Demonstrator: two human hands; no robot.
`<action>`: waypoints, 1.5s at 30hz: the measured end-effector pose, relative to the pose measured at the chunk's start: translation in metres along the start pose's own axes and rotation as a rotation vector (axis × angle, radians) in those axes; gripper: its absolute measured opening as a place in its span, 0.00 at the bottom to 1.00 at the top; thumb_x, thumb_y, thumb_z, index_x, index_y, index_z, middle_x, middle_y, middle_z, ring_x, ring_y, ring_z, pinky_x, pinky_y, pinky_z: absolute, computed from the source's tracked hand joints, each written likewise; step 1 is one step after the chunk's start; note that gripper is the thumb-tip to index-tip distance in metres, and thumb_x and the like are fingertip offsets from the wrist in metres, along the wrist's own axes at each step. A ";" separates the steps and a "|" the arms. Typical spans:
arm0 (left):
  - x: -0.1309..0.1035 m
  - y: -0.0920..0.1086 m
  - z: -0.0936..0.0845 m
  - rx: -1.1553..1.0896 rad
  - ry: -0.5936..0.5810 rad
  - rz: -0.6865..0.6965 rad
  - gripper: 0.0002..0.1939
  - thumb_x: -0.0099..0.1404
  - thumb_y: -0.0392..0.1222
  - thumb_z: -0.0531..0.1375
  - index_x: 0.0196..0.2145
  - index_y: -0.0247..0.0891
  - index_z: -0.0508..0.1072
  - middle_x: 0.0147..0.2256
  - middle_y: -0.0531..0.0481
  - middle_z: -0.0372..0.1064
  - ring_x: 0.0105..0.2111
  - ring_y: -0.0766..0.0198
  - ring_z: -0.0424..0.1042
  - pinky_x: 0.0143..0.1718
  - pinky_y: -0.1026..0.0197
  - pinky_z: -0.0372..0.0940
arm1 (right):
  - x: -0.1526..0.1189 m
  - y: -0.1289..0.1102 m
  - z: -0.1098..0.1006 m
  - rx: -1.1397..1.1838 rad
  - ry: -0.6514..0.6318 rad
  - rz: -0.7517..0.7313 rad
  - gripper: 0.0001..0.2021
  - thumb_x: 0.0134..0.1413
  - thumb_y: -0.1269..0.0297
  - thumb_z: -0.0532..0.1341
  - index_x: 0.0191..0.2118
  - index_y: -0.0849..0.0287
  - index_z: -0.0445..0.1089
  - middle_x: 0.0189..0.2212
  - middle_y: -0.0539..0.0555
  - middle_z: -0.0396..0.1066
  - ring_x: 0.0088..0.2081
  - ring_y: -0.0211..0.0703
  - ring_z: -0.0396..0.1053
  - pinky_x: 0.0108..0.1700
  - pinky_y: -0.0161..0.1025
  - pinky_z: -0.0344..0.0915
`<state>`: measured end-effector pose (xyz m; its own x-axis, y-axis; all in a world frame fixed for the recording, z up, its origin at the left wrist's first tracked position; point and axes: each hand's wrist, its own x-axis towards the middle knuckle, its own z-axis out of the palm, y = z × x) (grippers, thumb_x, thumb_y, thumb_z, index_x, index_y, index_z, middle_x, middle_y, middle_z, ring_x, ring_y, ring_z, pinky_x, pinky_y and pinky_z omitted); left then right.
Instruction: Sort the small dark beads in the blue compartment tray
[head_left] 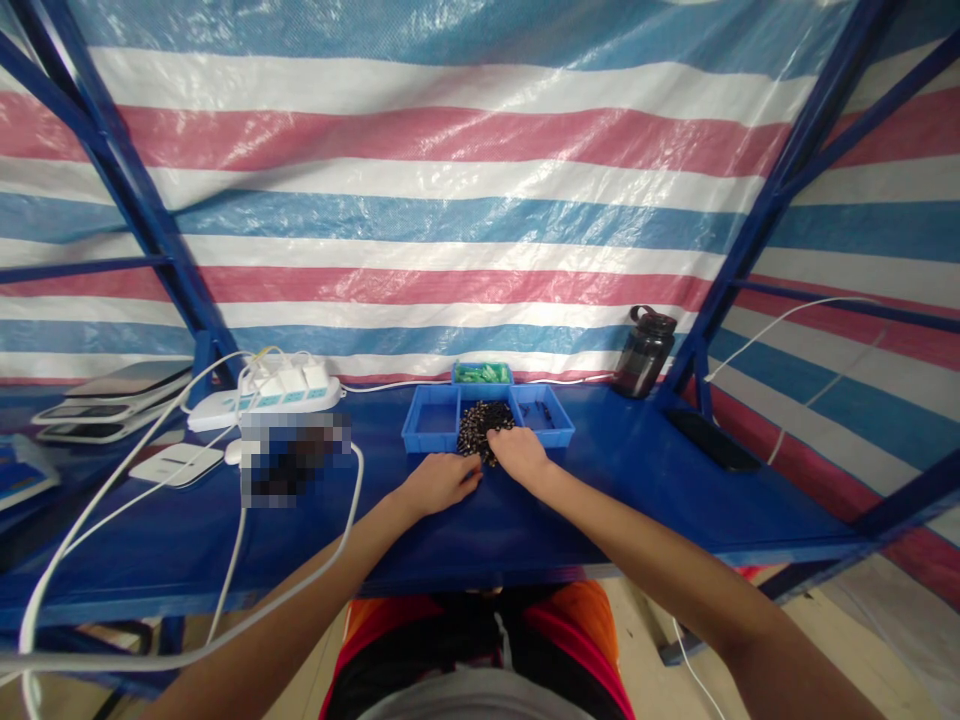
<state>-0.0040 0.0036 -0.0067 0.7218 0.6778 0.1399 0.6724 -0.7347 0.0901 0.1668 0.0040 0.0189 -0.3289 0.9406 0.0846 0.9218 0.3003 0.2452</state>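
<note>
A heap of small dark pieces with brassy ends (486, 418) fills the middle of a blue divided tray (431, 448); they are too small to name. My right hand (520, 455) reaches onto the heap's right front side, fingers curled down among the pieces. My left hand (441, 481) rests at the tray's front edge, its fingers bent in near the pieces. What either hand pinches, if anything, is too small to make out. A few dark slim pieces (537, 412) lie in the tray's right compartment. The left compartment shows its blue floor.
Behind the tray stands a small blue box of green pieces (481, 374). A dark bottle (644, 352) and a black flat object (712, 440) are at right. A power strip (315, 396), white cables (358, 500) and a white flat device (176, 464) occupy the left side.
</note>
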 end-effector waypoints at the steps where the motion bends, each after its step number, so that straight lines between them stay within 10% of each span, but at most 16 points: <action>1: 0.000 0.000 0.000 0.002 0.001 -0.001 0.10 0.68 0.46 0.49 0.37 0.41 0.66 0.34 0.50 0.72 0.34 0.61 0.72 0.33 0.65 0.61 | 0.000 0.000 0.000 0.000 0.002 -0.005 0.12 0.61 0.76 0.48 0.45 0.67 0.66 0.36 0.67 0.73 0.41 0.48 0.73 0.40 0.41 0.68; 45: -0.003 0.003 -0.001 0.010 0.023 0.101 0.10 0.69 0.46 0.48 0.39 0.42 0.67 0.30 0.52 0.71 0.31 0.62 0.71 0.30 0.65 0.58 | -0.008 0.011 0.002 0.300 0.182 0.023 0.08 0.59 0.67 0.49 0.41 0.58 0.63 0.32 0.54 0.73 0.32 0.43 0.69 0.33 0.34 0.54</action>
<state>-0.0043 -0.0004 -0.0054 0.7822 0.5994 0.1701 0.5981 -0.7988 0.0645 0.1799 -0.0002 0.0193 -0.3140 0.9119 0.2644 0.9396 0.3384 -0.0514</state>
